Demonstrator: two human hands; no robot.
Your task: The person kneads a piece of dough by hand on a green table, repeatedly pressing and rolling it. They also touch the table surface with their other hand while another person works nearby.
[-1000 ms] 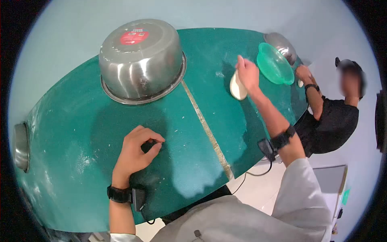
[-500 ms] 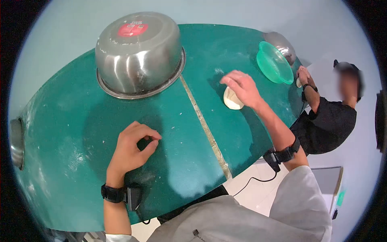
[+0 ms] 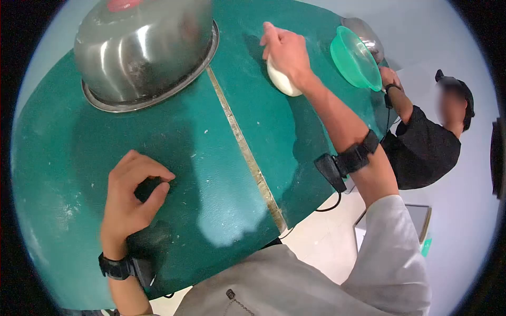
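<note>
On the green table my right hand is cupped over a smooth pale ball of dough, with its fingers curled at the far side. Part of the dough is hidden under the palm. My left hand is over the near left of the table, its fingers loosely bent and a small gap between thumb and forefinger. Nothing is in it. Each of my wrists wears a black strap with a small box.
A large upturned steel bowl stands at the back left. A translucent green basin sits at the right by another steel bowl. Beyond it a co-worker in black has hands at the table's edge. A pale seam strip crosses the table.
The view has shifted, so most things sit lower or further left or right. My right hand has turned over the dough, its fingers now curled further round it. My left hand keeps its bent shape.
</note>
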